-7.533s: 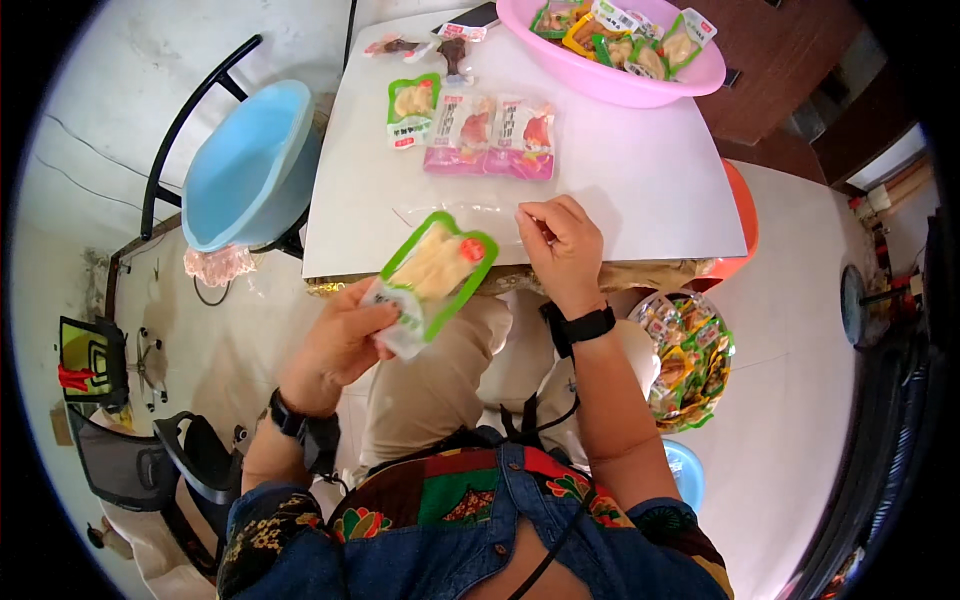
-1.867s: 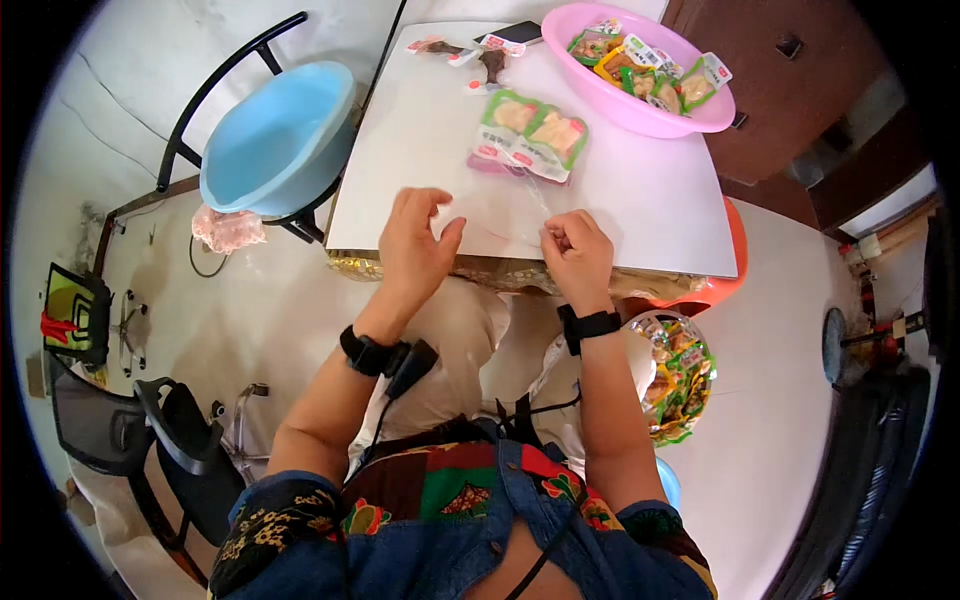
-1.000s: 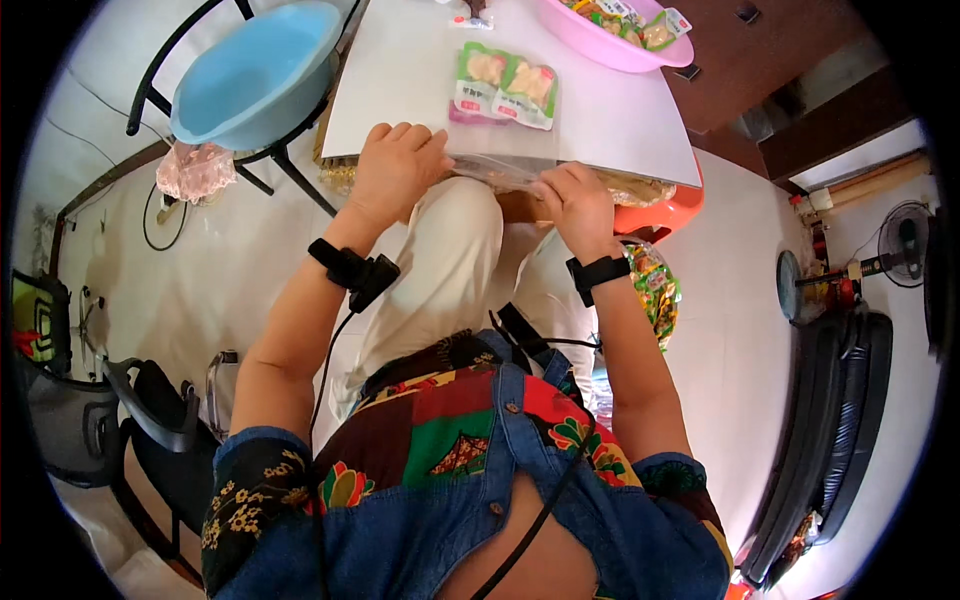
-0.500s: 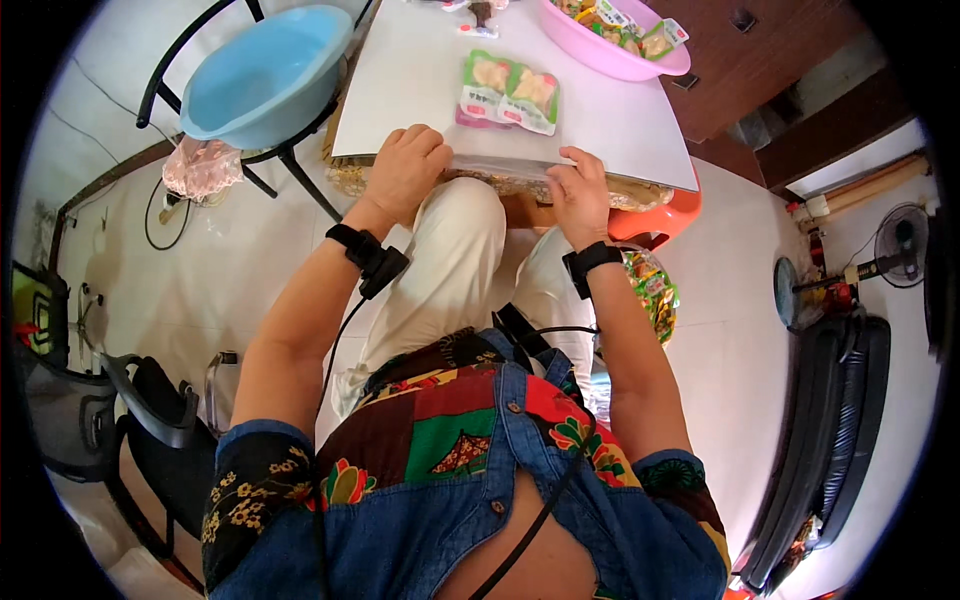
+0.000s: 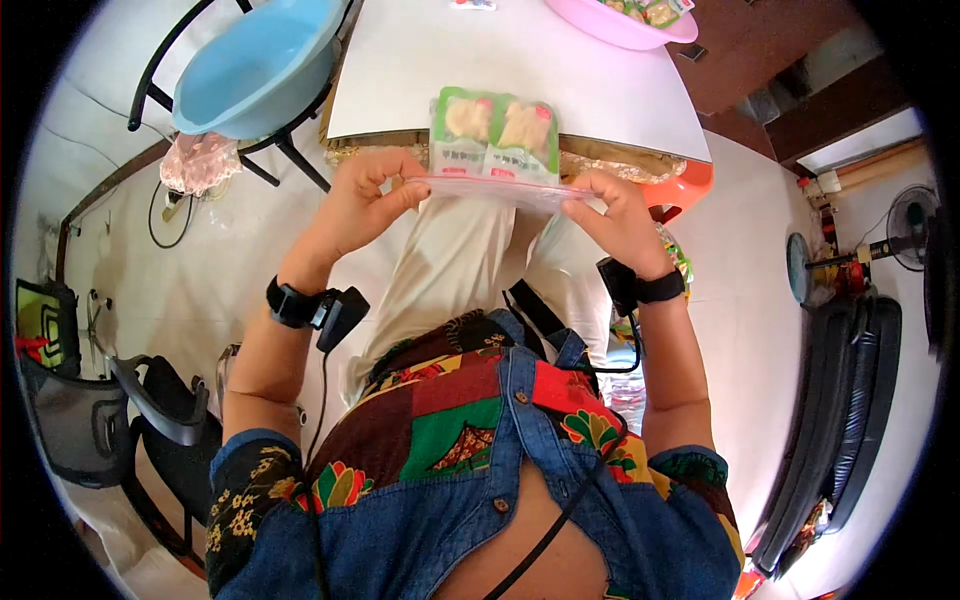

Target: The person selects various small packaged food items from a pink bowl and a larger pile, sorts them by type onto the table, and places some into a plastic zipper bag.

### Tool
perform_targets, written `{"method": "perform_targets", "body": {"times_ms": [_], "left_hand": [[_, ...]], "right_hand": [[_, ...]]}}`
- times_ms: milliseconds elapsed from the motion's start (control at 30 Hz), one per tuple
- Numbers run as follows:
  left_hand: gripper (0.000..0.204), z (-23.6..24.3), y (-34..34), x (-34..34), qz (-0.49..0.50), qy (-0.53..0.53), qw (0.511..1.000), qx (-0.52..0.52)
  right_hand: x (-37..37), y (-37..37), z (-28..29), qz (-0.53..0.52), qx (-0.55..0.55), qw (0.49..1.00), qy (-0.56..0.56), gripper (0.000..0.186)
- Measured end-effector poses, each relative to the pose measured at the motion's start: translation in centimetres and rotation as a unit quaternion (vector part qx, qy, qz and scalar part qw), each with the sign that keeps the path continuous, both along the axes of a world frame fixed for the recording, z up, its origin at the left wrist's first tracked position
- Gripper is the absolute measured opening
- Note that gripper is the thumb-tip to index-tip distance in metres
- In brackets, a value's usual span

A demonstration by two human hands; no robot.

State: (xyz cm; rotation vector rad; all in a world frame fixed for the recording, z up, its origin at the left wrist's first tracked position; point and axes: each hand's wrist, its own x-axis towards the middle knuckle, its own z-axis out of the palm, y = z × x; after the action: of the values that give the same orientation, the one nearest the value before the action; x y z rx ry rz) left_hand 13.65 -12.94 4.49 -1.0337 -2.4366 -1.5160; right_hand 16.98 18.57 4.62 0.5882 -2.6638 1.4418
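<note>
A clear zip bag (image 5: 490,187) with a pinkish seal strip is stretched between my hands at the near edge of the white table (image 5: 420,60). Two small green-and-white food packets (image 5: 468,122) (image 5: 524,135) lie side by side inside it, pale food showing through their windows. My left hand (image 5: 372,198) pinches one end of the strip between thumb and fingers. At the other end, my right hand (image 5: 620,218) pinches the strip the same way. Both wrists wear black straps.
A pink basin (image 5: 622,30) with similar packets stands at the table's far right. Left of the table, a light blue basin (image 5: 255,75) rests on a black-framed chair. Part of an orange stool (image 5: 690,190) shows under the right table corner, and colourful packets (image 5: 675,255) sit below it.
Both hands have drawn back toward me and spread apart, lifting the zip bag's near edge off the table. The packets have come nearer with it.
</note>
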Motion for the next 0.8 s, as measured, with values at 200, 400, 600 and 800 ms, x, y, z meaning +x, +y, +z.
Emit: {"method": "perform_targets", "body": {"times_ms": [200,400,600,800], "left_hand": [[0.007,-2.6,1.3,0.1,0.019,-0.25,0.951,0.182],[0.008,-3.1,1.5,0.3,0.043,-0.269,0.943,0.192],[0.005,-3.5,1.6,0.4,0.031,-0.265,0.935,0.235],[0.004,-2.4,1.9,1.1,0.043,-0.233,0.941,0.242]], "right_hand": [[-0.2,-1.5,-0.5,-0.041,0.005,0.999,0.026,0.025],[0.2,-5.2,2.2,-0.06,0.112,0.971,0.202,0.036],[-1.4,-7.5,1.6,0.015,0.092,0.978,0.188,0.028],[-2.0,-7.5,1.9,0.05,0.042,0.997,0.048,0.016]]}}
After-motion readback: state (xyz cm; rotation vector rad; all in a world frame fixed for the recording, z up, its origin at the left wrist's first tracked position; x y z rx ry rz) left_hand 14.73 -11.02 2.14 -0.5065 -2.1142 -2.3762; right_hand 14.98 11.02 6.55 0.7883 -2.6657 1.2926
